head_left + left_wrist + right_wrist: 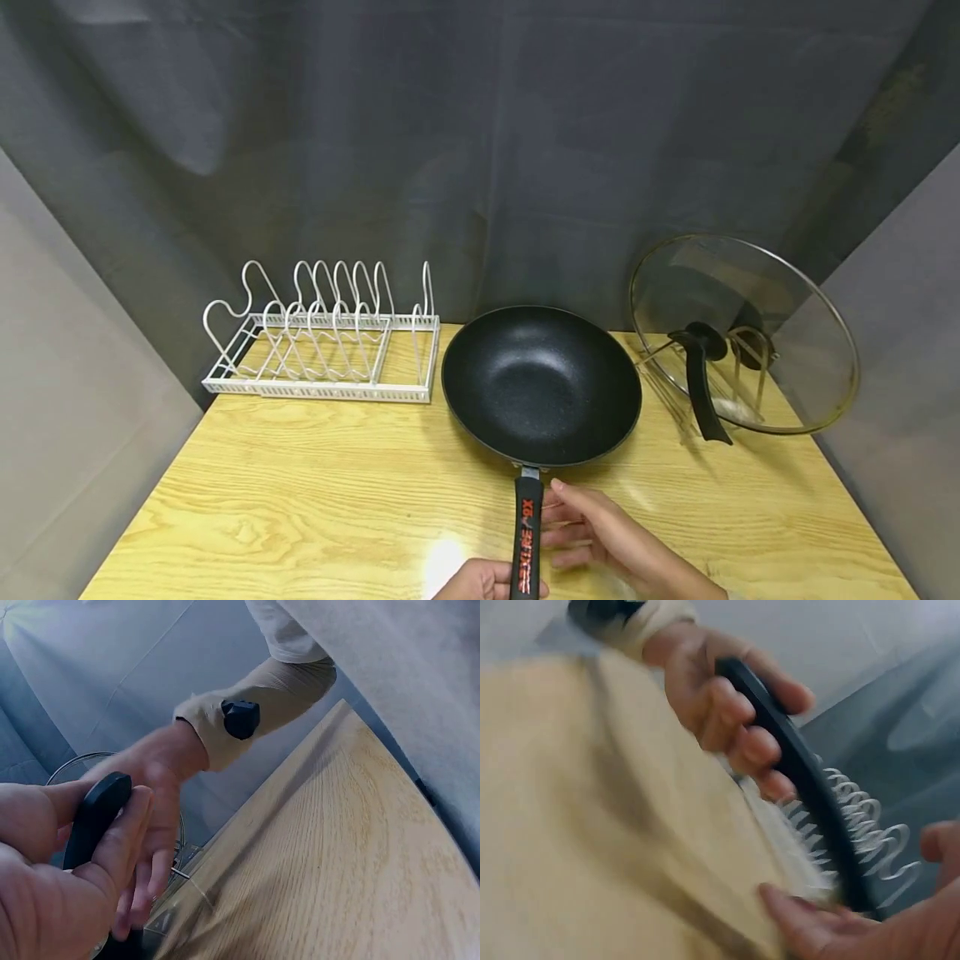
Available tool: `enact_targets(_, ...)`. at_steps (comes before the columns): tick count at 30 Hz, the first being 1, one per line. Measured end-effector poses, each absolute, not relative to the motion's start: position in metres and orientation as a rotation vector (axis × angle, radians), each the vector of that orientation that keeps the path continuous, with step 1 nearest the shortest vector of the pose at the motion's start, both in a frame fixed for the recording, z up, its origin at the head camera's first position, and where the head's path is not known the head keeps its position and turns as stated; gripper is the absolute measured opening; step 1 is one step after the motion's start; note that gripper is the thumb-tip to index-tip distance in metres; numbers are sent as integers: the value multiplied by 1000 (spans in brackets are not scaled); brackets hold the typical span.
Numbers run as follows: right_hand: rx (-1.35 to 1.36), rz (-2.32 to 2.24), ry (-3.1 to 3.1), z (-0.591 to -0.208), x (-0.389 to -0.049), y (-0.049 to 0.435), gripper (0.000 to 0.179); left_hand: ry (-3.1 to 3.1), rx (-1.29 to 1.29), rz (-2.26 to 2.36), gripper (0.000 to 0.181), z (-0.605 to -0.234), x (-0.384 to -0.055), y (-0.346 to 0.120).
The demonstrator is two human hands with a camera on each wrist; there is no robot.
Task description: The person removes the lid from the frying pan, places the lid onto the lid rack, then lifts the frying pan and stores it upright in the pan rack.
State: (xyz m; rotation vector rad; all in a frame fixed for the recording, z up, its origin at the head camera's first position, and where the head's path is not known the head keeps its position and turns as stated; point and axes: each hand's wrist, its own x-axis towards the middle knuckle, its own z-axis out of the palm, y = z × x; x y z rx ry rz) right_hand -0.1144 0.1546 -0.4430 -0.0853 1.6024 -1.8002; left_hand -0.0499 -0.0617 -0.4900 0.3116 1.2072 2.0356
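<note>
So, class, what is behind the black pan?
Behind the black pan, a dark curtain shows. The pan hides part of the wooden table, back edge included, and anything there.

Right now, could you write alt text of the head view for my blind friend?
A person's left fingers grip the handle of a black pan, the right fingers beside it, over a wooden table. A white wire rack stands left; a glass lid stands tilted right.

In the head view, a big dark grey cloth [420,150] with soft folds fills the top. Flat pale grey walls [82,400] stand at the left and right edges. A yellow-brown wooden table [300,475] with wavy lines fills the bottom, where a bright white spot of light [444,558] shines near the middle.
</note>
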Motion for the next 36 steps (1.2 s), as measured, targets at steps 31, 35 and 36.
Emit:
enact_targets(31, 253, -2155, 1284, -459, -125, 100, 29, 1155, 334, 2051, 53, -506, -54, -43)
enact_targets(35, 267, -2164, 1448, -464, -123, 94, 34, 1149, 319, 2087, 40, -510, -52, -36)
enact_targets(36, 272, -2163, 1488, -465, -122, 93, 34, 1160, 301, 2093, 39, -509, -51, -35)
